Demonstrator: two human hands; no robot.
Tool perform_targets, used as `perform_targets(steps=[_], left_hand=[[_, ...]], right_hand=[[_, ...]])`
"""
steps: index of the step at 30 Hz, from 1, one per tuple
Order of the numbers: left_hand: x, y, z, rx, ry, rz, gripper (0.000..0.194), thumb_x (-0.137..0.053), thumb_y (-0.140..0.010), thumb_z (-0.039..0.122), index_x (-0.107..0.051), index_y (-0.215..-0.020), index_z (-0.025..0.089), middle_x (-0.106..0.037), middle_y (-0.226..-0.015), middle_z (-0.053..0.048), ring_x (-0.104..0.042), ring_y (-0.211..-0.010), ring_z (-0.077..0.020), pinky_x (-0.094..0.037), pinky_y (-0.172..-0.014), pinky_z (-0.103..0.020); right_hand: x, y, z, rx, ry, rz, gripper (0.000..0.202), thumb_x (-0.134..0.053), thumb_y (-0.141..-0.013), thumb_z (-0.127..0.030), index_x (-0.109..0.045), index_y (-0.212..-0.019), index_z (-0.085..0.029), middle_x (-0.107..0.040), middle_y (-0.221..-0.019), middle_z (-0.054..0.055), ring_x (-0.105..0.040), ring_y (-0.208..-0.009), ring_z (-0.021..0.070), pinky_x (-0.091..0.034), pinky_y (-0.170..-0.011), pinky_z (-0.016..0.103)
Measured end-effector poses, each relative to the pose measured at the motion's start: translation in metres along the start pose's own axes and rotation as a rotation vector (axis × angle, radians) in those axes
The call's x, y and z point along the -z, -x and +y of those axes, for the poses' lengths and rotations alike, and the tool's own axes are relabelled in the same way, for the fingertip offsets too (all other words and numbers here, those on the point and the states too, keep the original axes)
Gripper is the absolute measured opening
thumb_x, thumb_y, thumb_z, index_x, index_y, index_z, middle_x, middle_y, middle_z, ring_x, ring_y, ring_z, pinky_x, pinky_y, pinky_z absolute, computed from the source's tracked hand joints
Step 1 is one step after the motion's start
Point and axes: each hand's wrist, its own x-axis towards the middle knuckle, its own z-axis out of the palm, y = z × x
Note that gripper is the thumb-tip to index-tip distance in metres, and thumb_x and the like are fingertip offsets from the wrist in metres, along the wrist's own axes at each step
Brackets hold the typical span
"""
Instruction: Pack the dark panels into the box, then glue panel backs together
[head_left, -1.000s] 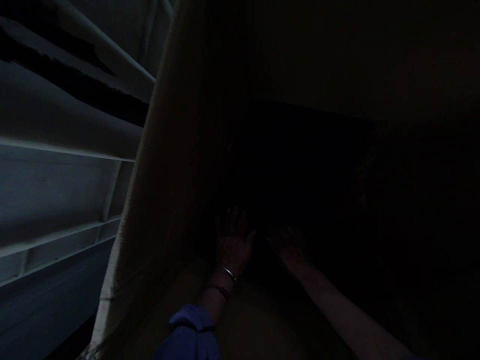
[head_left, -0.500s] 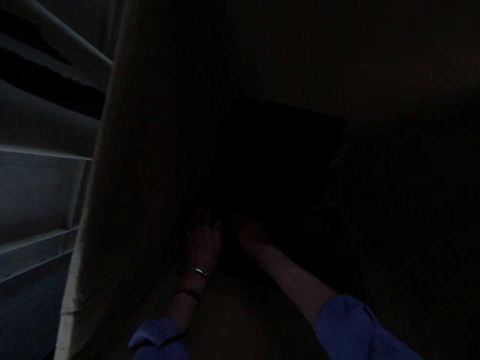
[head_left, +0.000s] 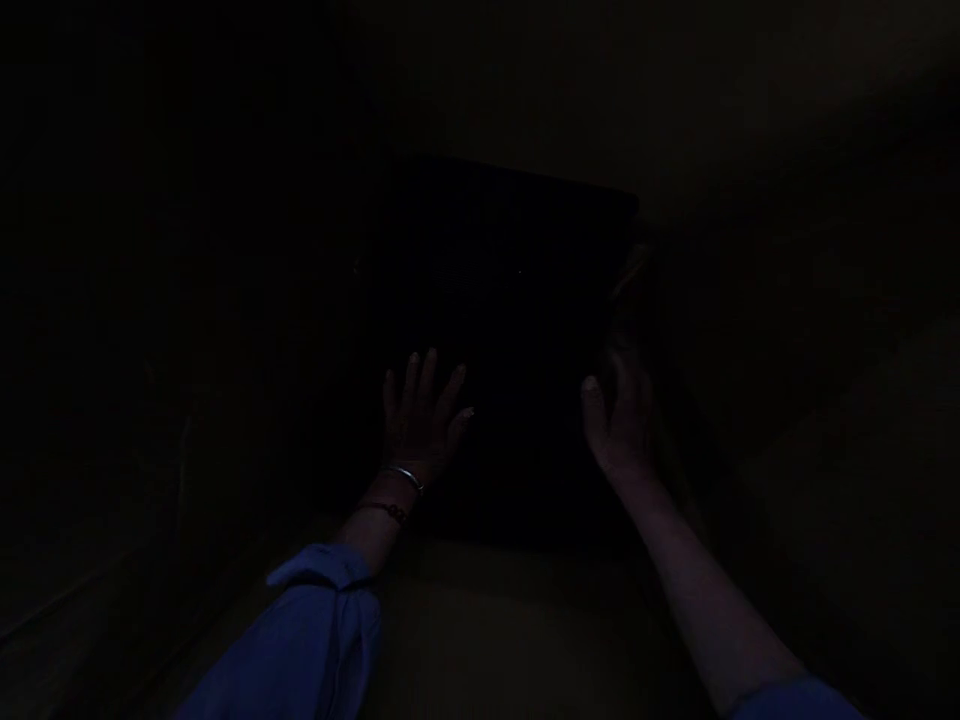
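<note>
A black, roughly rectangular thing fills the middle of the view; the darkness hides what kind it is. My left hand lies over its lower left part with the fingers spread, holding nothing. Along the right side of the black thing is my right hand, its thumb apart from the fingers. Those fingertips are dim and blurred, and whether they touch its edge I cannot tell. On my left wrist are a silver bangle and a dark beaded bracelet.
Very dim brown walls surround the black thing, like the inside of a large box. One brown wall rises on the right. A brown surface lies in front, between my forearms. A small pale strip shows near the upper right corner.
My right hand has moved right, from beside the left hand to the black thing's right side. My left hand has spread out farther forward. The bright area at the left has left the view.
</note>
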Motion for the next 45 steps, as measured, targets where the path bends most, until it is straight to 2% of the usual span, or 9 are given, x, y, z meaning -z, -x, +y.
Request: perform_targets(steps=[4, 6, 10, 14, 21, 29, 34, 38, 45], left_hand=[[-0.017, 0.006, -0.01, -0.005, -0.06, -0.034, 0.05, -0.039, -0.085, 0.04, -0.034, -0.133, 0.025, -0.02, -0.146, -0.014, -0.01, -0.134, -0.0328, -0.009, -0.103, -0.061], [-0.016, 0.008, -0.011, -0.009, -0.086, -0.038, 0.049, -0.039, -0.085, 0.04, -0.036, -0.131, 0.025, -0.024, -0.144, -0.013, -0.013, -0.134, -0.0337, -0.009, -0.102, -0.063], [0.004, -0.014, -0.009, -0.009, -0.1, -0.006, 0.052, -0.038, -0.084, 0.044, -0.038, -0.131, 0.022, -0.03, -0.142, -0.013, -0.014, -0.133, -0.0334, -0.006, -0.102, -0.063], [0.015, -0.035, -0.01, 0.034, -0.059, -0.028, 0.054, -0.035, -0.084, 0.049, -0.035, -0.132, 0.024, -0.025, -0.145, -0.012, -0.018, -0.133, -0.0305, -0.013, -0.103, -0.059], [0.007, 0.024, -0.017, 0.053, -0.119, -0.138, 0.051, -0.037, -0.084, 0.042, -0.038, -0.131, 0.021, -0.027, -0.143, -0.015, -0.02, -0.132, -0.0317, -0.019, -0.103, -0.056], [-0.006, -0.003, -0.022, 0.084, -0.168, -0.116, 0.049, -0.035, -0.086, 0.038, -0.032, -0.134, 0.024, -0.02, -0.145, -0.015, -0.016, -0.133, -0.031, -0.013, -0.102, -0.062], [0.009, 0.0, -0.006, 0.122, -0.132, -0.135, 0.054, -0.036, -0.085, 0.042, -0.028, -0.135, 0.021, -0.02, -0.145, -0.017, -0.015, -0.133, -0.0313, -0.011, -0.102, -0.062], [0.007, 0.013, 0.005, -0.096, -0.049, -0.224, 0.055, -0.039, -0.083, 0.045, -0.031, -0.134, 0.026, -0.023, -0.145, -0.012, -0.019, -0.133, -0.0278, -0.014, -0.106, -0.056], [0.001, 0.019, 0.011, -0.157, -0.06, -0.197, 0.052, -0.038, -0.084, 0.045, -0.036, -0.131, 0.025, -0.029, -0.142, -0.012, -0.02, -0.133, -0.0293, -0.01, -0.106, -0.058]], right_hand=[[-0.02, 0.012, 0.018, -0.109, -0.038, -0.24, 0.058, -0.02, -0.089, -0.049, -0.026, -0.136, -0.017, -0.016, -0.144, 0.012, -0.013, -0.133, 0.026, -0.022, -0.103, 0.05], [-0.023, 0.018, 0.016, -0.099, -0.047, -0.295, 0.06, -0.022, -0.088, -0.051, -0.024, -0.137, -0.016, -0.014, -0.145, 0.012, -0.013, -0.133, 0.0262, -0.024, -0.103, 0.048], [-0.023, -0.006, 0.007, -0.108, -0.007, -0.204, 0.058, -0.022, -0.088, -0.048, -0.037, -0.13, -0.01, -0.035, -0.134, 0.017, -0.027, -0.126, 0.0274, -0.025, -0.103, 0.048], [-0.033, -0.018, 0.002, -0.092, 0.059, -0.076, 0.062, -0.036, -0.083, -0.046, -0.034, -0.131, -0.007, -0.033, -0.133, 0.02, -0.026, -0.126, 0.0308, -0.024, -0.102, 0.051], [-0.038, 0.049, -0.011, -0.186, -0.042, -0.219, 0.061, -0.031, -0.086, -0.044, -0.029, -0.134, -0.007, -0.02, -0.141, 0.019, -0.019, -0.13, 0.0293, -0.028, -0.102, 0.047], [-0.027, -0.002, -0.014, -0.153, 0.029, -0.201, 0.064, -0.034, -0.085, -0.043, -0.026, -0.135, -0.005, -0.014, -0.144, 0.02, -0.009, -0.133, 0.0318, -0.017, -0.104, 0.053], [-0.015, 0.026, 0.022, -0.319, -0.142, -0.161, 0.062, -0.024, -0.087, -0.052, -0.03, -0.135, -0.013, -0.028, -0.141, 0.014, -0.022, -0.13, 0.0264, -0.021, -0.105, 0.049], [-0.039, 0.055, 0.036, -0.625, -0.326, -0.205, 0.069, -0.015, -0.085, -0.059, -0.043, -0.127, -0.012, -0.046, -0.128, 0.017, -0.04, -0.121, 0.0256, -0.033, -0.099, 0.044], [-0.065, 0.069, 0.051, -0.69, -0.414, -0.259, 0.072, -0.019, -0.081, -0.063, -0.049, -0.124, -0.014, -0.049, -0.126, 0.014, -0.044, -0.118, 0.0251, -0.037, -0.096, 0.042]])
